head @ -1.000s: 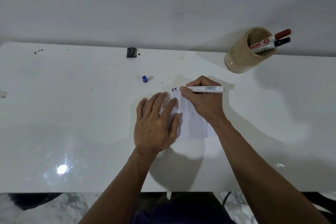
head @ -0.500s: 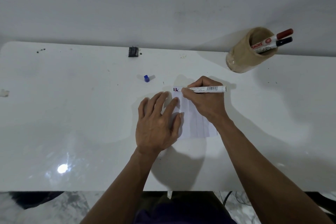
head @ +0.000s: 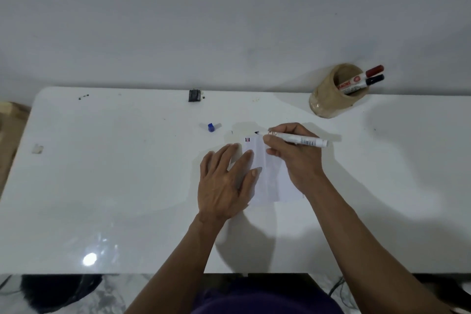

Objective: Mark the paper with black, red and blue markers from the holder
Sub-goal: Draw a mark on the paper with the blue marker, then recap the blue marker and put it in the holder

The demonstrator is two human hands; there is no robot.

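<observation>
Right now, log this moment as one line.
left hand flat on paper | right hand holds uncapped marker | tip off paper | blue cap on table

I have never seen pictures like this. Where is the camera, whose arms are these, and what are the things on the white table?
There is no machine here. A person wears the camera on the head, so it looks forward and down at the person's own two arms.

The left hand lies flat on a small sheet of paper, on the white table. The right hand holds an uncapped marker, its tip just past the paper's far edge. Short coloured marks show near the paper's far left corner.

A small blue cap stands on the table beyond the paper. At the back right, a tan holder keeps a red-capped marker and a black-capped marker. A small dark object sits by the wall; I cannot tell what it is.
</observation>
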